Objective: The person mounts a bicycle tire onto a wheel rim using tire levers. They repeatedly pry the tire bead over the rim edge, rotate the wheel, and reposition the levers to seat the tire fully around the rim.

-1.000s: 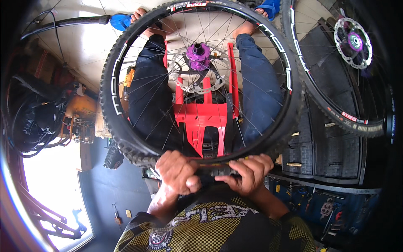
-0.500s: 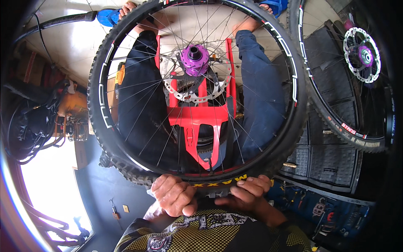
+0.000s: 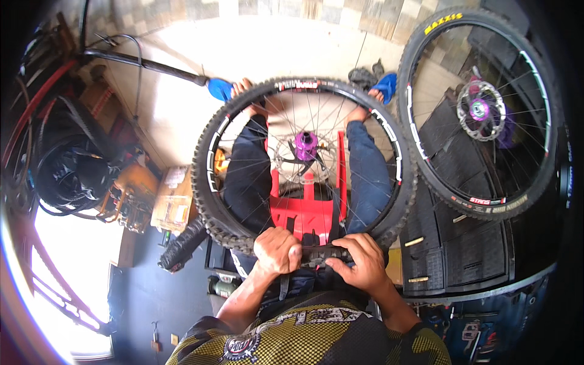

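Note:
A bicycle wheel with a knobby black tyre, white-marked rim and purple hub lies across my lap, a brake disc on the hub. At its near edge my left hand is closed in a fist on the tyre. A dark strip hangs below that fist; I cannot tell what it is. Just to the right, my right hand grips the same tyre with its thumb on the near side and its fingers over the top. Beneath the wheel, a red stand shows through the spokes between my legs.
A second wheel with a purple hub leans at the right over black woven-pattern drawers. A cardboard box and a black-wrapped tube are at the left. Tools hang at the lower right. Blue sandals are on my feet.
The wheel sits lower and farther from my view. The near tyre section is turned, its yellow lettering gone from between my hands. Both hands stay on the tyre, the left with a tighter fist.

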`<state>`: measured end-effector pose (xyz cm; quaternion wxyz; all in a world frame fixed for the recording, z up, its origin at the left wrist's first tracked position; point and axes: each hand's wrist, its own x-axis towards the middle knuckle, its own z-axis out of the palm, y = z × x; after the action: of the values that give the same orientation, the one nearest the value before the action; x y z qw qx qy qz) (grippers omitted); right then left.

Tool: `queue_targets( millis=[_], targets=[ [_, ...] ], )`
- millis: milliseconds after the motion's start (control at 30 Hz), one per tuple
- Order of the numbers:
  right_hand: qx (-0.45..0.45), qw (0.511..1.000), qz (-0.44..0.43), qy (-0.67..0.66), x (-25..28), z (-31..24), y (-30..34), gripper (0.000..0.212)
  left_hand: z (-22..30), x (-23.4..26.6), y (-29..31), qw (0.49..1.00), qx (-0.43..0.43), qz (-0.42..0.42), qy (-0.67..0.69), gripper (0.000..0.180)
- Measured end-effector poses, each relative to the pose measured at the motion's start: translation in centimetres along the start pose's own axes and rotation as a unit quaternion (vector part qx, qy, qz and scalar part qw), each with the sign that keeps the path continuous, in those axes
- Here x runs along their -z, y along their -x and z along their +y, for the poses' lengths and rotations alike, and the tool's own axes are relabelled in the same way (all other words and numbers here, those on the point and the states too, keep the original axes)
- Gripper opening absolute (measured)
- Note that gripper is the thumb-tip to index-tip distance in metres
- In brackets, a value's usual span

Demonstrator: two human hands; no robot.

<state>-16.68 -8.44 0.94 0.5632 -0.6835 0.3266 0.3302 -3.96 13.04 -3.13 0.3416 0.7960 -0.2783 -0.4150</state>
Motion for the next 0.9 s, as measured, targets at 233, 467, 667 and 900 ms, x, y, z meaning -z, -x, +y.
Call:
queue_targets(
  millis=[233, 467, 667, 900],
  targets=[
    [0.057, 0.987, -0.134, 0.07, -0.8, 0.8, -0.3, 0.04, 0.1, -0.5, 0.3, 0.996, -0.032, 0.056, -0.056, 0.024],
    [0.064, 0.982, -0.093, 0.153, -2.7, 0.4, -0.3, 0.037, 1.6, -0.7, 0.5, 0.991, 0.041, 0.049, -0.116, 0.042],
    [0.046, 0.986, -0.039, 0.156, -3.2, 0.5, 0.0, 0.039, 3.3, 1.2, -0.2, 0.969, 0.106, -0.179, -0.134, 0.049],
    [0.034, 0.986, -0.017, 0.163, -2.7, 0.2, 0.5, 0.042, 0.8, 0.9, -4.5, 0.858, 0.077, -0.496, -0.106, 0.045]
  ],
)
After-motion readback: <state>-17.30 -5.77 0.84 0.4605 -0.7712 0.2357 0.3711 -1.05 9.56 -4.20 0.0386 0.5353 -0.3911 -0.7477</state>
